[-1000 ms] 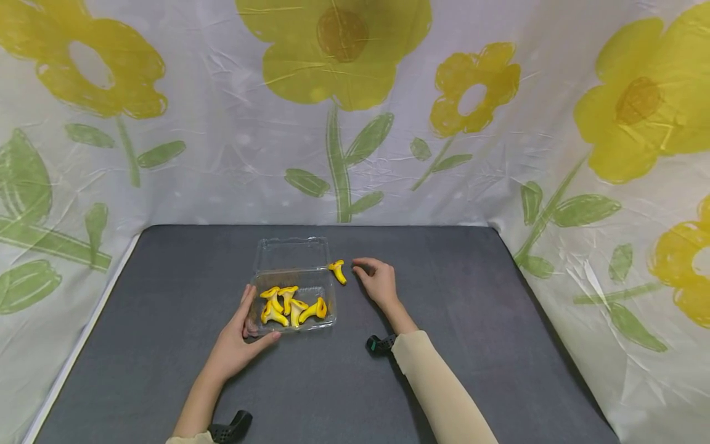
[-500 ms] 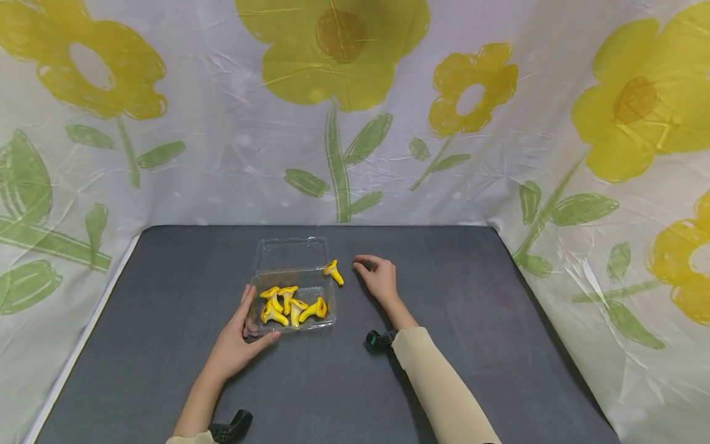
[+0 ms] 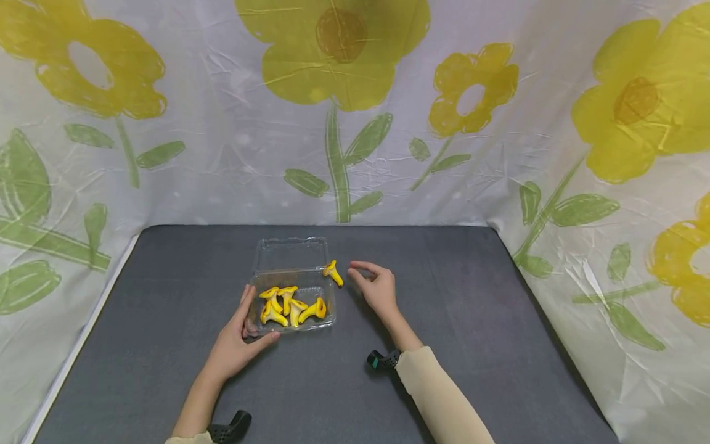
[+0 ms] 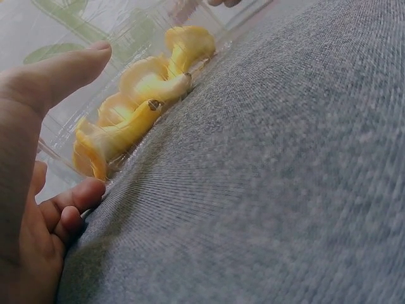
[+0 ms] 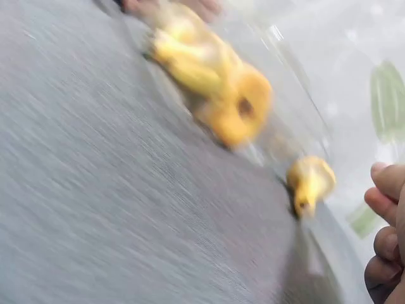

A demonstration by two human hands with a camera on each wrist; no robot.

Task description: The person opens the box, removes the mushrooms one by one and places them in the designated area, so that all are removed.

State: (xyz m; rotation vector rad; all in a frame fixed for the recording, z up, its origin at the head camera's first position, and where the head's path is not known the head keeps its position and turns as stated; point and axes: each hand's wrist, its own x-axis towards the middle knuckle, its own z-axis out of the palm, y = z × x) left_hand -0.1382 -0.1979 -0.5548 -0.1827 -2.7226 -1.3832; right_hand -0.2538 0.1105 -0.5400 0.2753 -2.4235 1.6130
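Reaching forward from the near edge of the dark grey table (image 3: 444, 296), both forearms angle inward toward the middle. The left hand (image 3: 235, 345) lies on the table at the near left corner of a clear plastic container (image 3: 292, 306): its fingers run straight up along the left wall, and the thumb stretches along the front edge, touching it. The left wrist view shows the thumb (image 4: 60, 69) extended against the clear wall and the other fingers lying beside it, with nothing pinched. Inside the container sit several yellow toy mushrooms (image 3: 288, 305), bunched together. The right arm wears a pale sleeve (image 3: 438, 401). The right hand (image 3: 378, 286) rests just right of the container, relaxed and holding nothing, its loosely curved fingers turned toward a loose yellow mushroom (image 3: 333, 272). This one lies on the table just beside the container's far right corner, close to the fingertips but apart from them; the blurred right wrist view shows the same gap. Behind it the container's lid (image 3: 289, 253) lies flat. A flowered cloth backdrop (image 3: 355, 111) rises beyond the table.
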